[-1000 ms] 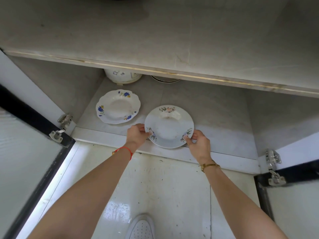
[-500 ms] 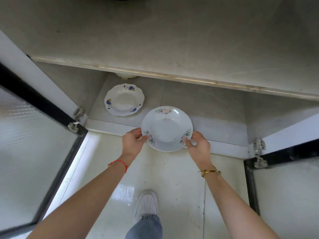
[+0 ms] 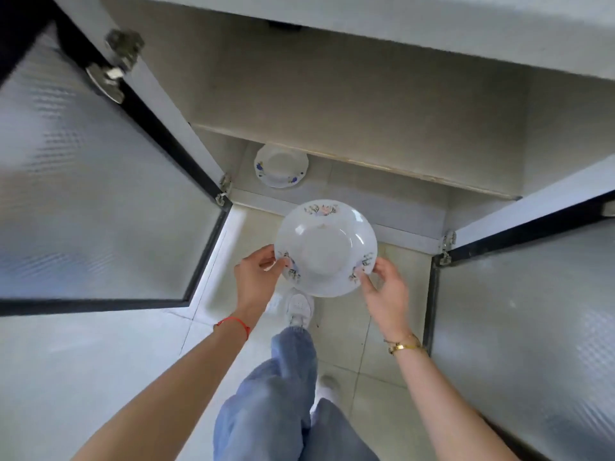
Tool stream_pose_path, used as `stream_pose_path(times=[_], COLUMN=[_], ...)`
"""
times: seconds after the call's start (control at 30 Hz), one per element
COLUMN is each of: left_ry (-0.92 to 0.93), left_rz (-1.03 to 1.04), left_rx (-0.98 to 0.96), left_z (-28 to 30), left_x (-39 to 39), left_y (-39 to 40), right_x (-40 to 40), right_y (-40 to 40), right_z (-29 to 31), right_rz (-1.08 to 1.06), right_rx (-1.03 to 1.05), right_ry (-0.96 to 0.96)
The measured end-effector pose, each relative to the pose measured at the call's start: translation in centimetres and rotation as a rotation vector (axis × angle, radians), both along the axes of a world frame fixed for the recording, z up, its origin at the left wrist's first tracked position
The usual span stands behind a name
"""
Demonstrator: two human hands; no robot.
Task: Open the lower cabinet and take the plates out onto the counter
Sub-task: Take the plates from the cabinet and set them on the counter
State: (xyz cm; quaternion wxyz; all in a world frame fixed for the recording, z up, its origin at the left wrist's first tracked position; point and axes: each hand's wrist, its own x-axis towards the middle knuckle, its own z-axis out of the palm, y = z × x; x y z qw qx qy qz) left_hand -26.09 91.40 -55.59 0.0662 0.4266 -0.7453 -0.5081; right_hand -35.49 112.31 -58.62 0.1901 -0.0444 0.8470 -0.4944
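A white plate with pink and grey flowers [image 3: 324, 249] is in the air in front of the open lower cabinet, above the floor. My left hand [image 3: 258, 277] pinches its left rim and my right hand [image 3: 384, 287] pinches its right rim. A second white plate with blue flowers [image 3: 281, 166] lies on the cabinet's bottom shelf [image 3: 366, 184], at the left, partly under the shelf above. The counter's front edge [image 3: 432, 24] runs across the top of the view.
Both frosted-glass cabinet doors stand wide open, the left door [image 3: 100, 181] and the right door [image 3: 532, 321], flanking my arms. My legs in jeans [image 3: 283, 394] and white shoes stand on the tiled floor below the plate.
Both hands have lifted the pink-flowered plate off the bottom shelf and drawn it out and up. My head has risen, so the cabinet looks further away and my legs are in view.
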Motion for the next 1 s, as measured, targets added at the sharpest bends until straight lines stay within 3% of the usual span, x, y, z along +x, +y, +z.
stream_pose_path(times=[0.53, 0.73, 1.0], left_ry=[0.007, 0.056, 0.132], left_rz=[0.046, 0.055, 0.023], left_rx=[0.021, 0.01, -0.024], left_z=[31.2, 37.8, 42.3], left_x=[11.9, 13.2, 11.4], left_y=[7.4, 8.0, 5.8], right_x=[10.3, 11.9, 9.9], right_y=[7.2, 8.0, 6.4], right_z=[33.4, 40.2, 44.6], right_rz=[0.057, 0.018, 0.047], right_rx=[0.0, -0.03, -0.062], right_ry=[0.081, 0.094, 0.162])
